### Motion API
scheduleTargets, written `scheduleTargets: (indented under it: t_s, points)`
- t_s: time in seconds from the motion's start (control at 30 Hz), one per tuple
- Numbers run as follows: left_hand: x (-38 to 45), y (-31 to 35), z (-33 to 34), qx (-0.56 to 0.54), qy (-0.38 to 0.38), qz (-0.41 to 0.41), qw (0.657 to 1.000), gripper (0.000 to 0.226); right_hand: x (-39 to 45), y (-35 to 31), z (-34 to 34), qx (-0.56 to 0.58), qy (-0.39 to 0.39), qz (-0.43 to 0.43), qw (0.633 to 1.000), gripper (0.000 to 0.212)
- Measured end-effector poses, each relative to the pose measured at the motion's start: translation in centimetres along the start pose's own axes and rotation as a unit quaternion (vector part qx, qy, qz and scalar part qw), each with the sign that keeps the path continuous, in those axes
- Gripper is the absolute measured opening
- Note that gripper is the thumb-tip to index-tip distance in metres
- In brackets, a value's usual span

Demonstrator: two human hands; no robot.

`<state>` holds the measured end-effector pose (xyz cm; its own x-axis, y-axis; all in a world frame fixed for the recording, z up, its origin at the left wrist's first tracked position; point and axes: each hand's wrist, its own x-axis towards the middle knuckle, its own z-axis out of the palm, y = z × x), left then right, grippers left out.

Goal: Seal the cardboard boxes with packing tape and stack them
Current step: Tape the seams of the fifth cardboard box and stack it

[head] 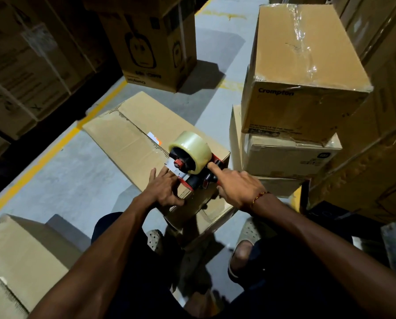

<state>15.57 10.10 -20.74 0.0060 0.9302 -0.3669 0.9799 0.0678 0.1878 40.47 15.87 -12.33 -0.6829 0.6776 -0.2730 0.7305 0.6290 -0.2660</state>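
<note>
While the long cardboard box (pixel 132 137) lies flat on the grey floor (pixel 61 176) straight ahead of the person, both hands work at its near end. Tape dispenser (pixel 193 168), red and black with a clear tape roll (pixel 190 150) on top, sits on the box's near top edge, over the centre seam. Right hand (pixel 238 188) grips the dispenser handle, fingers curled round it, index finger stretched forward along the frame toward the roll. Left hand (pixel 166 188) lies with straight fingers on the box top just left of the dispenser, thumb hooked down over the near face, pressing the flap. The hands are close together, dispenser between them.

Seam on the box top runs away from the dispenser; whether any tape is laid on it I can't tell. A small white and orange label (pixel 154 138) sits on the seam beyond the roll.

Right of the box: a stack of boxes (pixel 291 153), top one (pixel 305 65) already sealed with clear tape, printed "Crompton". Another printed box (pixel 155 47) stands upright further back. One more box (pixel 15 254) at near left. Yellow floor line (pixel 42 155) runs along the left.
</note>
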Motion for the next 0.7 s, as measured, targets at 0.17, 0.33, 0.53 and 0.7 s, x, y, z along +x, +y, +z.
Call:
scheduleTargets:
  t_s: [0.17,0.33,0.53,0.7]
  points:
    - [0.1,0.7,0.0,0.062,-0.04,-0.022,0.997,0.087,-0.5,0.0,-0.6,-0.025,-0.015,0.01,1.0,0.067]
    - [-0.1,1.8,-0.3,0.113,-0.084,-0.028,0.99,0.071,-1.8,0.6,-0.1,-0.007,-0.009,0.008,1.0,0.066]
    - [-0.5,2.3,-0.4,0.151,-0.087,-0.023,0.984,0.061,-2.4,0.7,0.6,-0.004,-0.001,0.008,1.0,0.06]
    - [-0.1,1.8,0.7,0.193,-0.064,-0.007,0.979,0.069,-3.2,0.3,0.5,-0.013,-0.005,0.024,1.0,0.06]
